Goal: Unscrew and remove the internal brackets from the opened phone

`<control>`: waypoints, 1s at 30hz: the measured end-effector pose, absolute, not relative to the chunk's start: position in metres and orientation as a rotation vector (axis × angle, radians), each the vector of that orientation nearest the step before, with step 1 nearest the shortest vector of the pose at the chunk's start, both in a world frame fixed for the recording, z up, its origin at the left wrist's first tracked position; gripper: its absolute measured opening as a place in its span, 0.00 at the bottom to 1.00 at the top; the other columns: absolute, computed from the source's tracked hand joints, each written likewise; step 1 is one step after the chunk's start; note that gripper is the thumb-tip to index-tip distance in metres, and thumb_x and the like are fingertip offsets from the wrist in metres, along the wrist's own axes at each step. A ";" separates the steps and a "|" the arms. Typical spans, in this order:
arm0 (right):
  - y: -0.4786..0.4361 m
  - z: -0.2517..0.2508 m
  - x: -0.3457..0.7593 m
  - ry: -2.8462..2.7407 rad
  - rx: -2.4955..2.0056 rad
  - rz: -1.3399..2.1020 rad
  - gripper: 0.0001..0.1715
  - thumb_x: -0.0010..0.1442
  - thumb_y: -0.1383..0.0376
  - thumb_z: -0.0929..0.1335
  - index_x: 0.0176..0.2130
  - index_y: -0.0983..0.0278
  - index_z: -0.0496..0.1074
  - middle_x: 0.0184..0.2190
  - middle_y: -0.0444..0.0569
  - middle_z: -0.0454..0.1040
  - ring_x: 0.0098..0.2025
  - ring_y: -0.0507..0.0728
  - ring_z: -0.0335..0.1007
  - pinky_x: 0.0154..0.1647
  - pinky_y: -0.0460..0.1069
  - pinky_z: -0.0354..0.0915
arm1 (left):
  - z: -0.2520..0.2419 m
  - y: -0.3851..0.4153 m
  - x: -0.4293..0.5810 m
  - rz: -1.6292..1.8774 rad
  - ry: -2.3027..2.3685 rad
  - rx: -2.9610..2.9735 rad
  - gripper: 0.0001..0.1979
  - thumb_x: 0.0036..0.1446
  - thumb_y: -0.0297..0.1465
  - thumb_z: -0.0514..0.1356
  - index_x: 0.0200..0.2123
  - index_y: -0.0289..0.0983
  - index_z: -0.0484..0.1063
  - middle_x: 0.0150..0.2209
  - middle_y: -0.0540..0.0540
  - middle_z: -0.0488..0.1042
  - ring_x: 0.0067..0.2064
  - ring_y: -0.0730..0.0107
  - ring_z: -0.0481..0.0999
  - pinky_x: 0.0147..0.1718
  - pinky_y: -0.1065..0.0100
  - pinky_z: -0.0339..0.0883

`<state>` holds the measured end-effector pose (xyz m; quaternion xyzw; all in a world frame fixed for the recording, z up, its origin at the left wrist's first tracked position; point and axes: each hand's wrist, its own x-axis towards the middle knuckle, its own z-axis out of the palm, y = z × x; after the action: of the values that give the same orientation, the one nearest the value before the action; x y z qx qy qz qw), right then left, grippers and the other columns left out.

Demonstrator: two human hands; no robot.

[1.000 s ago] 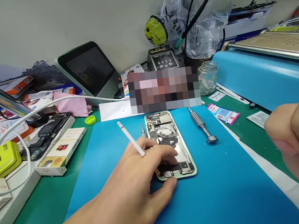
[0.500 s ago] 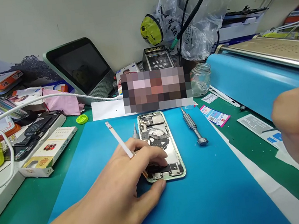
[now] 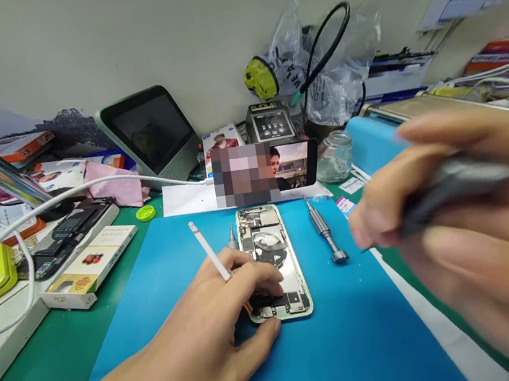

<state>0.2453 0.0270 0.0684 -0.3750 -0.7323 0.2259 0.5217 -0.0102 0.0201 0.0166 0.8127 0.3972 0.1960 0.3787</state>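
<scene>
Phone chassis (image 3: 288, 267), open, innards up, lies under & just R of L hand (image 3: 220, 320): fingers curl over its lower L part, thumb at bottom edge. Same hand has a cigarette (image 3: 209, 251) pinched betw. two fingers, lit/unlit unclear. R hand (image 3: 468, 243) raised, well R of chassis, blurred; thumb & fingers pinch a dark tool (image 3: 442, 188), type n/c.

Counts, L to R: 1 flip-top box (image 3: 91, 268); 1 green cap (image 3: 145, 213); 1 cigarette; 2 grey drivers, one L of chassis (image 3: 232, 237), partly hid. by L hand, the other R of it (image 3: 321, 225), lying at a slant; 1 propped phone (image 3: 298, 165) w/ picture on, L part pixelated; 1 glass jar (image 3: 335, 158).

Surface: green bench (image 3: 68, 343) at L, blue mat (image 3: 361, 326) under chassis. Room: lamp pole (image 3: 3, 170) far L, dark display (image 3: 148, 129) angled vs. grey wall (image 3: 198, 48), clear plastic bag (image 3: 333, 96) approx. centre-R.
</scene>
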 end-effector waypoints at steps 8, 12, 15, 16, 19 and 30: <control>0.038 0.028 0.227 -1.734 -0.835 0.743 0.09 0.76 0.67 0.60 0.47 0.55 0.68 0.35 0.43 0.73 0.34 0.50 0.70 0.34 0.44 0.70 | 0.016 0.023 -0.008 0.560 0.983 2.083 0.19 0.60 0.21 0.63 0.51 0.46 0.70 0.51 0.48 0.71 0.50 0.62 0.71 0.47 0.63 0.70; 0.043 0.026 0.230 -1.850 -0.916 0.546 0.08 0.77 0.68 0.59 0.47 0.56 0.65 0.36 0.44 0.74 0.34 0.51 0.73 0.33 0.45 0.72 | 0.019 0.022 -0.006 0.574 1.007 2.080 0.18 0.59 0.21 0.63 0.49 0.45 0.71 0.49 0.48 0.72 0.50 0.59 0.72 0.47 0.60 0.70; 0.045 0.028 0.239 -2.040 -0.939 0.256 0.12 0.75 0.68 0.62 0.55 0.56 0.66 0.42 0.48 0.78 0.38 0.54 0.78 0.37 0.48 0.77 | 0.018 0.021 -0.006 0.607 1.011 2.091 0.17 0.59 0.21 0.63 0.49 0.45 0.71 0.49 0.48 0.73 0.50 0.57 0.72 0.48 0.58 0.69; 0.045 0.029 0.242 -2.088 -0.919 0.196 0.15 0.74 0.67 0.64 0.58 0.56 0.66 0.44 0.49 0.79 0.41 0.56 0.80 0.40 0.50 0.78 | 0.018 0.021 -0.006 0.618 1.005 2.092 0.17 0.59 0.21 0.63 0.49 0.44 0.71 0.49 0.48 0.73 0.51 0.57 0.72 0.48 0.58 0.69; 0.043 0.032 0.249 -2.195 -0.842 0.048 0.27 0.71 0.67 0.68 0.66 0.55 0.65 0.44 0.49 0.81 0.44 0.59 0.81 0.47 0.54 0.79 | 0.016 0.022 -0.006 0.637 0.980 2.095 0.16 0.60 0.22 0.63 0.49 0.43 0.71 0.49 0.47 0.73 0.50 0.56 0.71 0.47 0.57 0.69; 0.039 0.027 0.233 -1.942 -0.707 0.189 0.37 0.67 0.75 0.71 0.67 0.53 0.61 0.43 0.46 0.79 0.42 0.54 0.82 0.44 0.49 0.82 | 0.016 0.024 -0.009 0.690 0.939 2.080 0.16 0.59 0.22 0.64 0.48 0.43 0.71 0.48 0.48 0.74 0.51 0.57 0.72 0.49 0.57 0.68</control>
<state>0.2331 0.0386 0.0272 -0.2934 -0.8058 0.0784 0.5084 -0.0087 0.0243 0.0160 0.8107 0.3658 0.2687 0.3697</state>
